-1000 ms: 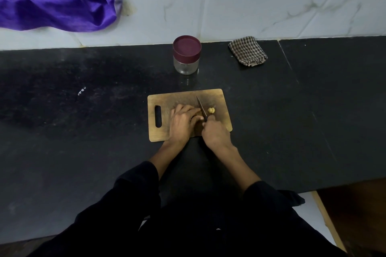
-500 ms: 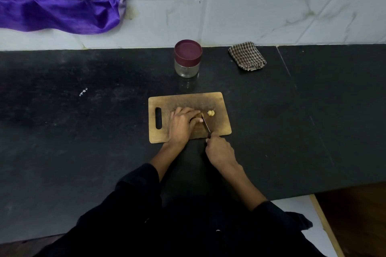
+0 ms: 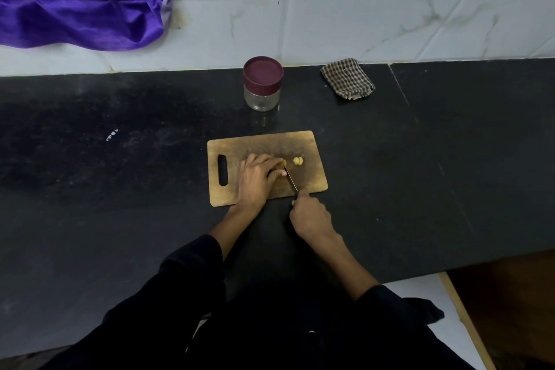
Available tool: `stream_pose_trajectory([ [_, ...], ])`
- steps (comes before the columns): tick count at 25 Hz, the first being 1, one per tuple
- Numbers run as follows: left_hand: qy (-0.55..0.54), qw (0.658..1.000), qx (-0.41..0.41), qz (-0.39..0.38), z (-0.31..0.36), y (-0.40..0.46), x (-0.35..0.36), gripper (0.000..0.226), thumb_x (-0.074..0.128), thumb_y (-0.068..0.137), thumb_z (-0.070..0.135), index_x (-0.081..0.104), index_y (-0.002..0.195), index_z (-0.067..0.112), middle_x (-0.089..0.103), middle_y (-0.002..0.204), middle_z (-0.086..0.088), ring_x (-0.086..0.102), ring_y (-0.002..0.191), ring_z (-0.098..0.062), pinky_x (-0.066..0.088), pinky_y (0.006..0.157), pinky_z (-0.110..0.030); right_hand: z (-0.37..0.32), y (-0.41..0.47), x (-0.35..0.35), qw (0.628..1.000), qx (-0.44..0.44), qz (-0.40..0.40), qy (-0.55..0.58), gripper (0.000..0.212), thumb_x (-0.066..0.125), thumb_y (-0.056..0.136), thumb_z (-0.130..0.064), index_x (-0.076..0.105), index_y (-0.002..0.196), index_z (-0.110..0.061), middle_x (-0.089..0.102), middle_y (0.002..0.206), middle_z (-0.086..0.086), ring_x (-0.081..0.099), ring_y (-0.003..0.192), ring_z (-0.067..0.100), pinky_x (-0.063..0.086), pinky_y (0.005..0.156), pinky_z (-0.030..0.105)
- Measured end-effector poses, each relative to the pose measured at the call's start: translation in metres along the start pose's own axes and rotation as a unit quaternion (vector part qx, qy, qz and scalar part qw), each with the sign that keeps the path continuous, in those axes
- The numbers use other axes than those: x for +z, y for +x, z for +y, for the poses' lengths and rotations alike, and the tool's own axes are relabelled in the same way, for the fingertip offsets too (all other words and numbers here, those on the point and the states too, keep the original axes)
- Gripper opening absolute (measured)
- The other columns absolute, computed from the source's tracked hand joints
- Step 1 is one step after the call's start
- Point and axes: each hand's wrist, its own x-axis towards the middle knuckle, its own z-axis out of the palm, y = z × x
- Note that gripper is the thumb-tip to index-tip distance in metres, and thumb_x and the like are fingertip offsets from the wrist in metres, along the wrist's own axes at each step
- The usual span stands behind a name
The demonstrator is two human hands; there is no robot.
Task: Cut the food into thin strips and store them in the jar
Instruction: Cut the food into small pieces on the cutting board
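A: Slicing under way. Food point(image 3: 282, 163) pinned mid-board by curled left hand point(image 3: 258, 179); knife point(image 3: 290, 179) gripped by right hand point(image 3: 310, 213) at the cutting board's point(image 3: 312, 147) near edge.

B: Thinner cuts judged needed; jar point(image 3: 262, 84), lidded, stood toward the counter's far edge.

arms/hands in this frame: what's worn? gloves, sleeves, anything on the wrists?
No gloves: left hand and right hand are bare. Both forearms are bare too, with black sleeves pushed up toward the elbows. No watch, ring or band shows on the wrists or fingers.

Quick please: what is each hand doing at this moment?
Left hand: fingers curled, holding the food down on the cutting board.
Right hand: grips the knife.
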Motion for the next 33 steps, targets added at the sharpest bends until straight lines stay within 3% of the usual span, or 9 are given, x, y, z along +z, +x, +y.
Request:
stream_pose_trajectory([
  [5, -0.003, 1.000, 0.000, -0.006, 0.004, 0.000, -0.005, 0.033, 0.067, 0.083, 0.032, 0.068, 0.113, 0.018, 0.067, 0.108, 0.000, 0.052, 0.102, -0.021, 0.039, 0.091, -0.038, -0.004, 0.004, -0.013, 0.999, 0.018, -0.025, 0.030, 0.026, 0.043, 0.102, -0.025, 0.053, 0.121, -0.010, 0.060, 0.118, 0.011, 0.059, 0.108, 0.030, 0.046, 0.080, 0.039],
  [11, -0.016, 0.999, -0.021, -0.020, 0.004, 0.001, -0.005, 0.033, 0.066, 0.085, 0.031, 0.066, 0.116, 0.020, 0.065, 0.113, 0.003, 0.050, 0.106, -0.018, 0.036, 0.094, -0.036, -0.004, 0.003, -0.006, 0.990, 0.050, -0.044, 0.125, 0.031, 0.042, 0.104, -0.031, 0.054, 0.122, -0.010, 0.059, 0.118, 0.012, 0.061, 0.104, 0.029, 0.053, 0.090, 0.048],
  [16, -0.014, 1.000, -0.021, -0.016, 0.004, 0.000, -0.005, 0.033, 0.066, 0.084, 0.032, 0.067, 0.116, 0.021, 0.065, 0.114, 0.003, 0.050, 0.104, -0.019, 0.034, 0.093, -0.033, -0.009, -0.005, -0.004, 1.000, 0.011, 0.017, -0.001, 0.024, 0.038, 0.103, -0.018, 0.048, 0.122, -0.007, 0.061, 0.121, 0.016, 0.060, 0.111, 0.034, 0.045, 0.083, 0.042],
  [20, -0.013, 1.000, -0.015, -0.022, 0.003, 0.002, -0.006, 0.032, 0.066, 0.084, 0.031, 0.067, 0.115, 0.021, 0.066, 0.114, 0.003, 0.050, 0.105, -0.019, 0.035, 0.094, -0.034, -0.011, -0.006, -0.005, 1.000, 0.011, 0.014, -0.008, 0.025, 0.039, 0.102, -0.017, 0.047, 0.123, -0.005, 0.060, 0.123, 0.017, 0.059, 0.113, 0.034, 0.045, 0.083, 0.041],
  [22, -0.012, 1.000, -0.018, -0.022, 0.003, 0.002, -0.006, 0.033, 0.067, 0.084, 0.031, 0.067, 0.115, 0.021, 0.066, 0.114, 0.004, 0.050, 0.106, -0.018, 0.036, 0.095, -0.035, -0.006, -0.001, -0.005, 0.996, 0.036, -0.027, 0.072, 0.030, 0.041, 0.104, -0.025, 0.050, 0.126, -0.008, 0.059, 0.118, 0.015, 0.060, 0.105, 0.032, 0.046, 0.076, 0.039],
  [25, -0.013, 1.000, -0.019, -0.017, 0.003, 0.001, -0.006, 0.031, 0.068, 0.084, 0.027, 0.067, 0.115, 0.020, 0.066, 0.114, 0.004, 0.051, 0.105, -0.019, 0.037, 0.095, -0.035, 0.003, 0.001, -0.002, 0.960, 0.068, -0.076, 0.260, 0.031, 0.041, 0.103, -0.031, 0.049, 0.126, -0.012, 0.055, 0.090, 0.007, 0.055, 0.065, 0.020, 0.045, 0.052, 0.033],
  [26, -0.014, 1.000, -0.017, -0.015, 0.004, 0.001, -0.006, 0.031, 0.068, 0.084, 0.026, 0.067, 0.114, 0.020, 0.066, 0.114, 0.004, 0.051, 0.105, -0.019, 0.037, 0.094, -0.035, 0.003, 0.001, -0.002, 0.957, 0.072, -0.072, 0.273, 0.030, 0.041, 0.103, -0.031, 0.050, 0.124, -0.012, 0.055, 0.087, 0.007, 0.054, 0.062, 0.019, 0.044, 0.050, 0.032],
  [30, -0.010, 1.000, -0.020, -0.019, 0.003, 0.001, -0.006, 0.031, 0.067, 0.085, 0.028, 0.067, 0.115, 0.020, 0.066, 0.115, 0.005, 0.049, 0.105, -0.016, 0.035, 0.093, -0.033, 0.001, -0.003, -0.003, 0.998, 0.020, 0.031, 0.049, 0.027, 0.040, 0.105, -0.027, 0.051, 0.121, -0.009, 0.062, 0.115, 0.014, 0.061, 0.105, 0.031, 0.045, 0.077, 0.040],
  [33, -0.014, 0.999, -0.025, -0.018, 0.003, 0.001, -0.005, 0.032, 0.067, 0.085, 0.028, 0.067, 0.116, 0.021, 0.066, 0.115, 0.005, 0.049, 0.106, -0.016, 0.035, 0.094, -0.033, 0.004, -0.008, -0.004, 0.999, 0.012, 0.039, 0.022, 0.027, 0.039, 0.105, -0.026, 0.049, 0.125, -0.010, 0.062, 0.117, 0.014, 0.060, 0.109, 0.030, 0.045, 0.082, 0.041],
])
